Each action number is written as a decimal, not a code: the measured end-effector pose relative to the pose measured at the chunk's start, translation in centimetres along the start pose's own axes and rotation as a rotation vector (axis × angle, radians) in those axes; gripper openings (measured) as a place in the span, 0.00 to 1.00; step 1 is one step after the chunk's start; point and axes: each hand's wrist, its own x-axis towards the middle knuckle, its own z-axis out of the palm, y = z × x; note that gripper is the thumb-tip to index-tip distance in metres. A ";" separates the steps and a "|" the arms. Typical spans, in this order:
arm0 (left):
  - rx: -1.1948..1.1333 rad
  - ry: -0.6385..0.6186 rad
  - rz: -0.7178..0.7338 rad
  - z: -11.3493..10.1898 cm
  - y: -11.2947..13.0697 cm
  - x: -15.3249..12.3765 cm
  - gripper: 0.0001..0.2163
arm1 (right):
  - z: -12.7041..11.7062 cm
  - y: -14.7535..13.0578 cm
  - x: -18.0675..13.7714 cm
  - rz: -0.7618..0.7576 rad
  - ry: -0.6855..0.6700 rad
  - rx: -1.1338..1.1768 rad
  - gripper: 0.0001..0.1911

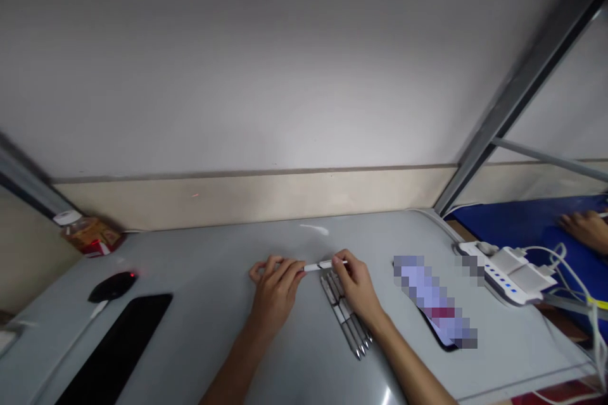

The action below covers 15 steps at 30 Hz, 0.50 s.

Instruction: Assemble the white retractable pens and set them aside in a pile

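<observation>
Both of my hands grip one white pen (317, 266), held level just above the grey table (209, 278). My left hand (275, 288) has its fingers curled round the pen's left end. My right hand (354, 285) pinches the right end. Under my right hand, a row of several white-and-silver pens (346, 323) lies side by side on the table, tips pointing towards me.
A black keyboard (118, 348), a black mouse (114, 285) and a small bottle (88, 234) sit at the left. A phone (434, 307) and a white power strip (508, 272) with plugged chargers lie at the right. Another person's hand (586, 228) rests on a blue surface at far right.
</observation>
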 end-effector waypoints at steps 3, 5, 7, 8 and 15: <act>-0.016 -0.003 -0.037 0.0 -0.4 0.0 0.06 | -0.5 0.1 0.4 0.046 0.014 0.063 0.19; -0.040 -0.014 -0.059 0.0 -0.7 -0.1 0.06 | -0.7 0.1 0.5 0.068 -0.021 0.113 0.20; -0.057 -0.026 -0.059 0.1 -0.9 -0.1 0.07 | -0.8 0.1 0.6 0.112 -0.109 0.184 0.21; -0.061 -0.035 -0.052 0.1 -1.0 -0.1 0.07 | -0.9 0.0 0.5 0.142 -0.167 0.219 0.22; -0.040 -0.135 0.001 0.6 -1.3 -0.3 0.09 | -0.9 -0.1 0.4 0.244 -0.341 0.328 0.24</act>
